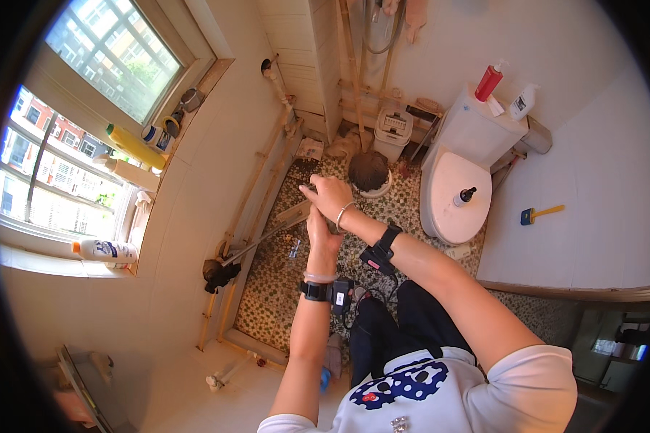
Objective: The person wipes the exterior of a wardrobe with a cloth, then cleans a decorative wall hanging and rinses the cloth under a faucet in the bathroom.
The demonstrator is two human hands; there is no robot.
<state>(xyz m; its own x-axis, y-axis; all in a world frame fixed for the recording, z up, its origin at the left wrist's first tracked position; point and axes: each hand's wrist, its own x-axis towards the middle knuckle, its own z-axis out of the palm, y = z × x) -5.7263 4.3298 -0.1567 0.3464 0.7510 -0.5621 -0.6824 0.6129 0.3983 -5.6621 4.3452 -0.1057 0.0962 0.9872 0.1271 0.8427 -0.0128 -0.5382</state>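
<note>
My left hand (320, 237) and my right hand (331, 199) are together in front of me, above the mosaic tile floor (271, 303). The right hand lies across the fingers of the left. Their palms are partly hidden, and I cannot tell whether anything is between them. Past the hands runs a metal pole (257, 242), slanting from the left wall towards a pale flat bar (294, 214). Whether either hand touches these is not clear. Just beyond the right hand, a dark round mop or brush head (369, 170) rests over a white basin (379, 190).
To the right stands a white toilet with its lid (455, 200) down, carrying a small pump bottle (464, 196). A red bottle (488, 82) tops the tank. Pipes (260, 189) line the left wall. Bottles (105, 251) crowd the windowsill. A lidded white bucket (393, 132) sits at the back.
</note>
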